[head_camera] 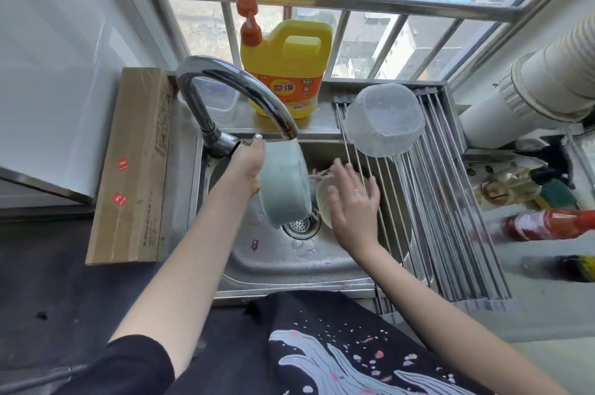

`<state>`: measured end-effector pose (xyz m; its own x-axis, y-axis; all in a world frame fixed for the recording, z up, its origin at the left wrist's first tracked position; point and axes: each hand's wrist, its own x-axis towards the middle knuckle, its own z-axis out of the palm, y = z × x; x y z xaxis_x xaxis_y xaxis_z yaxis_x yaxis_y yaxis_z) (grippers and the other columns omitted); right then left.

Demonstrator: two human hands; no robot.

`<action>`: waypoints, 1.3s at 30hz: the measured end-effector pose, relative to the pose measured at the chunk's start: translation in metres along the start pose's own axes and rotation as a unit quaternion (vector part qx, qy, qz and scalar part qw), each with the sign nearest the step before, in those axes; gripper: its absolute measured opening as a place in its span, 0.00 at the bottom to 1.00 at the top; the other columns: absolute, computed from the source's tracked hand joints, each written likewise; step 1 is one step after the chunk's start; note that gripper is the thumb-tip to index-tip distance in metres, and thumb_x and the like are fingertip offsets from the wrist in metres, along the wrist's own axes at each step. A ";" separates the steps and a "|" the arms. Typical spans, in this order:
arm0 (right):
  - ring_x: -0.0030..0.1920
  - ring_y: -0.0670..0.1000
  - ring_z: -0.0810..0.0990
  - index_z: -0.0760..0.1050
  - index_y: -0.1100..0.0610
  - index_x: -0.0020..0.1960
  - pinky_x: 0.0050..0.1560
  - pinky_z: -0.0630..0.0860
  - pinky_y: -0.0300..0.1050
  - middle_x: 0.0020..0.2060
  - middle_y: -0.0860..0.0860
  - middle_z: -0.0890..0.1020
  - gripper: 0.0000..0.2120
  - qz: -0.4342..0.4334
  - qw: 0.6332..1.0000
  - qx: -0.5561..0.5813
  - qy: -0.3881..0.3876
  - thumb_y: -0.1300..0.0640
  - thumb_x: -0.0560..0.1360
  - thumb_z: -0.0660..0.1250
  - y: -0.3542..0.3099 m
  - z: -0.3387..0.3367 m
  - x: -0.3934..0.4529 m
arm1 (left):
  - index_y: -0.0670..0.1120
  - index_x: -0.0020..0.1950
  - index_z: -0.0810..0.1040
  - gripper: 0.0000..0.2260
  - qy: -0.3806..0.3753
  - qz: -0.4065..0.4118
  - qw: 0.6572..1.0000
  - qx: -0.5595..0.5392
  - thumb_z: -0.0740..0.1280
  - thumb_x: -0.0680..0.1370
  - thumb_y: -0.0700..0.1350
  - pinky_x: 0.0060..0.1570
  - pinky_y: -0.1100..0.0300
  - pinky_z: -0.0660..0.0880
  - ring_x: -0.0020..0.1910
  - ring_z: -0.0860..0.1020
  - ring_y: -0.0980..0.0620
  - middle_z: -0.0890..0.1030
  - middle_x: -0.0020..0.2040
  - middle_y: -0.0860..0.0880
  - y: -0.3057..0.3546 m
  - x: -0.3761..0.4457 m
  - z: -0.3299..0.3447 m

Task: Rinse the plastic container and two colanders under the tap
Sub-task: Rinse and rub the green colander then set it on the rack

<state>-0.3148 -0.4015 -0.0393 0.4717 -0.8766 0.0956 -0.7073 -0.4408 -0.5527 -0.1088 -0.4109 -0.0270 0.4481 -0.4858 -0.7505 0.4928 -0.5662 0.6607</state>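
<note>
Holding a pale blue colander (285, 183) tilted under the tap (244, 95) spout, the left hand (246, 169) has its fingers curled round the rim, over the sink (289, 262). Just beside it a white colander (323, 204) leans in the basin; the right hand (352, 204) hovers at it, fingers spread and straight, gripping nothing. Whether water is running I cannot tell. The clear plastic container (384, 119) lies upturned on the roll-up rack (450, 211), so it looks already rinsed and the first colander seems to be in hand. The next move likely calls for taking up the white colander and bringing it under the spout. Behind stands a yellow detergent bottle (286, 69) on the window ledge; a cardboard box (135, 166) lies left, and a red bottle (547, 227) on the desk (531, 307) to the right
</note>
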 end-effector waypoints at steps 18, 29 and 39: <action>0.55 0.55 0.76 0.80 0.62 0.54 0.62 0.68 0.56 0.50 0.53 0.80 0.20 0.034 0.976 0.214 -0.022 0.50 0.75 0.57 -0.054 0.010 0.068 | 0.42 0.45 0.76 0.12 -0.063 0.047 0.993 0.086 0.58 0.79 0.47 0.38 0.53 0.71 0.35 0.75 0.47 0.77 0.37 0.43 0.007 -0.034 0.005; 0.57 0.47 0.73 0.76 0.55 0.63 0.57 0.69 0.42 0.56 0.51 0.76 0.19 0.035 0.968 0.216 -0.120 0.48 0.75 0.67 -0.035 0.000 0.054 | 0.45 0.40 0.76 0.13 -0.111 0.030 0.987 0.111 0.56 0.81 0.45 0.32 0.59 0.76 0.30 0.74 0.49 0.75 0.33 0.46 0.002 -0.033 0.009; 0.69 0.48 0.62 0.63 0.54 0.73 0.70 0.57 0.41 0.68 0.51 0.66 0.37 -0.033 0.962 0.179 -0.206 0.42 0.69 0.70 -0.038 0.003 0.042 | 0.42 0.41 0.72 0.13 -0.090 0.032 0.987 0.130 0.55 0.81 0.45 0.23 0.68 0.68 0.22 0.73 0.53 0.72 0.30 0.46 -0.003 -0.028 0.008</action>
<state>-0.2667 -0.4209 -0.0171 0.7303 -0.6655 -0.1545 -0.4766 -0.3342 -0.8131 -0.1284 -0.4008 -0.0079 0.3219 -0.6232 -0.7128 0.2492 -0.6706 0.6988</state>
